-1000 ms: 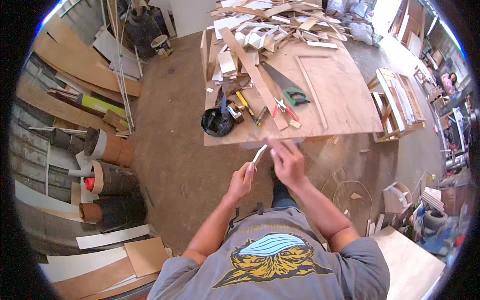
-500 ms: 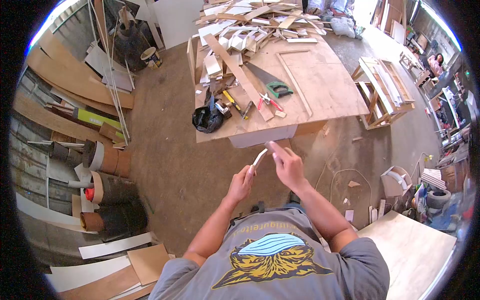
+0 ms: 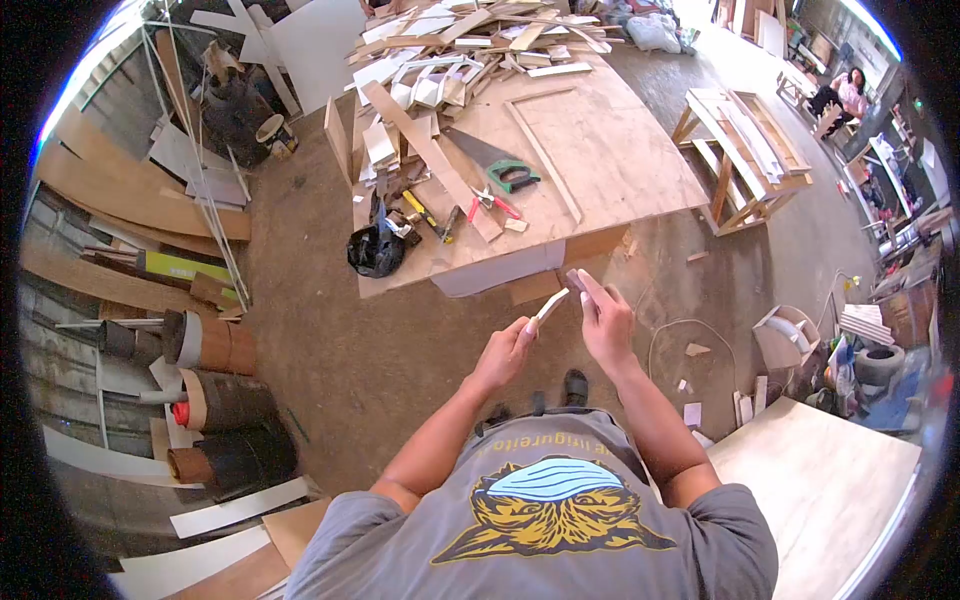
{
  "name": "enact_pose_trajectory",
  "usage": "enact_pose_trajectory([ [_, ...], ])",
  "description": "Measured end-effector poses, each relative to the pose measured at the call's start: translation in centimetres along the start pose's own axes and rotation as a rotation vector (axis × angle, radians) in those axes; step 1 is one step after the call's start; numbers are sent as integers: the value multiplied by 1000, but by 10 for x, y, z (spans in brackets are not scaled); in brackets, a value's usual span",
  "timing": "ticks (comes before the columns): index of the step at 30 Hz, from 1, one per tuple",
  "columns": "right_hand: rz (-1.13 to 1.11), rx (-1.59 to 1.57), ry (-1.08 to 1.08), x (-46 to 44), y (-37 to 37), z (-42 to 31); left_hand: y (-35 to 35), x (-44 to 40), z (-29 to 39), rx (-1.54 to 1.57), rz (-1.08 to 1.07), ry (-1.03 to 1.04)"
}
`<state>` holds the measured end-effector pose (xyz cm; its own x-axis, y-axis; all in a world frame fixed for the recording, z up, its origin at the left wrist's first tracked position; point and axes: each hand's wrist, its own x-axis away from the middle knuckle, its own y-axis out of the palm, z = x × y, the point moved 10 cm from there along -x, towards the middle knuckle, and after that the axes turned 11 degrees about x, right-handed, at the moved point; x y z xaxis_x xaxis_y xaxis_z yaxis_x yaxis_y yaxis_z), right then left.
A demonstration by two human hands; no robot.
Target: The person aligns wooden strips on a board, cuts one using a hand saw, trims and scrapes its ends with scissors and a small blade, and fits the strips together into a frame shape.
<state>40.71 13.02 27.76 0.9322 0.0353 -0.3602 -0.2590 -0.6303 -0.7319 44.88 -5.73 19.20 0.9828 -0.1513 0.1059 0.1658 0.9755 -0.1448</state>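
Note:
My left hand [image 3: 508,352] is closed round the lower end of a small pale curved strip [image 3: 551,304], whose free end points up and to the right. Just right of that end, my right hand [image 3: 606,322] pinches a small brownish piece [image 3: 574,281] between thumb and fingers; what it is made of I cannot make out. A small gap shows between the piece and the strip. Both hands are in front of my body, short of the near edge of the wooden table [image 3: 620,170].
The table bears a green-handled saw [image 3: 512,177], red-handled pliers [image 3: 493,202], a yellow tool [image 3: 420,207], a black bag [image 3: 375,250] and piled offcuts [image 3: 440,75]. Rolls [image 3: 225,400] stand left, a wooden frame [image 3: 750,150] right. A person [image 3: 850,95] sits far back right.
The view has shifted, so the table appears further left. My right hand has moved from the strip's tip slightly away to the right, with the brownish piece now clearer between its fingers.

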Motion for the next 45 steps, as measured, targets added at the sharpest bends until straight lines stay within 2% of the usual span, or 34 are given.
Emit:
enact_pose_trajectory([
  [3, 56, -123, -186, 3, -21, -23, 12, -4, -5, 19, 5, 15],
  [9, 68, -177, -141, 10, -16, 6, 26, -12, 8, -13, -42, -54],
  [12, 89, -50, -14, -3, -21, 33, 26, -9, 4, -25, -37, -70],
  [15, 165, -164, -287, 4, -36, -10, 22, -10, -3, 23, -3, -82],
  [16, 64, -153, -292, 8, -24, -11, 20, -9, 0, 23, 0, -51],
  [20, 48, -103, -29, -7, -5, 36, 17, -10, 8, -5, -25, -73],
  [23, 119, -184, -296, 3, -25, -13, 13, -11, 2, -3, -3, -43],
  [24, 80, -173, -322, 6, -18, -17, 13, -11, 5, -16, 4, -28],
  [27, 46, -74, -96, -9, -4, 17, 11, -10, 9, -43, 12, -14],
  [30, 123, -135, -228, -3, -20, -10, 5, -7, 2, -22, 18, -50],
  [33, 71, -189, -256, 0, -6, -13, 3, -8, -2, 42, 23, -51],
  [36, 38, -140, -74, -13, 0, 12, 1, -8, -5, 46, 27, -32],
  [39, 114, -218, -331, 1, -14, -30, -1, -6, -7, 35, 38, -2],
  [42, 41, -131, -161, -10, 3, -4, 1, -8, -13, 62, 14, -57],
  [45, 49, -173, -141, -13, 1, -2, -2, -10, -12, 60, 23, -47],
])
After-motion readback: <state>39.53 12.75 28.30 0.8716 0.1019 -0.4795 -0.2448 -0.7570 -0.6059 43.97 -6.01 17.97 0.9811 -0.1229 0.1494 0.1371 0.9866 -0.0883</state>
